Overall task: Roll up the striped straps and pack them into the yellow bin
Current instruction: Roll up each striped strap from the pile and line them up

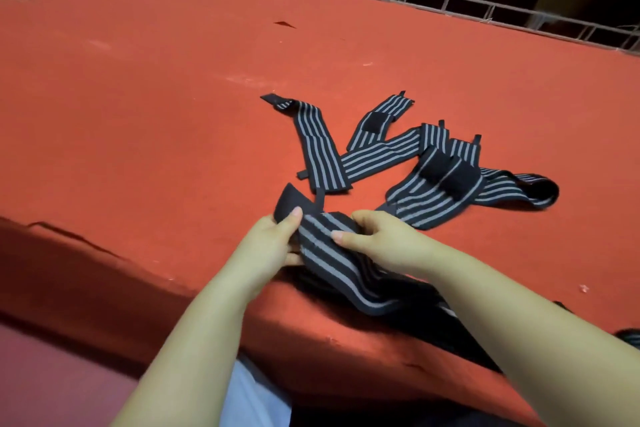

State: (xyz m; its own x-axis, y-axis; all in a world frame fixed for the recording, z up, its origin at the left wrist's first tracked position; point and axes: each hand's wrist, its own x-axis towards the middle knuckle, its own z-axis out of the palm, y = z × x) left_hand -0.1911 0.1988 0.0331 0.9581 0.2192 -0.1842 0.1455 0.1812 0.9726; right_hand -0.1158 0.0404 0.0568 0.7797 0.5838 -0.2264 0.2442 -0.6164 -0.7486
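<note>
We note the left hand (273,239) and right hand (377,236) both pinching 1 striped strap (332,253) at the red ledge (173,114) edge. Its tail overhangs; loose rolling could unravel. Yellow bin unseen.

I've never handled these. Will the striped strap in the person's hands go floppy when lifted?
Probably floppy: the striped strap bends between the left hand and right hand and droops over the red table edge. It looks light, unlikely to roll. Its woven surface seems grippy, not slippery.
</note>
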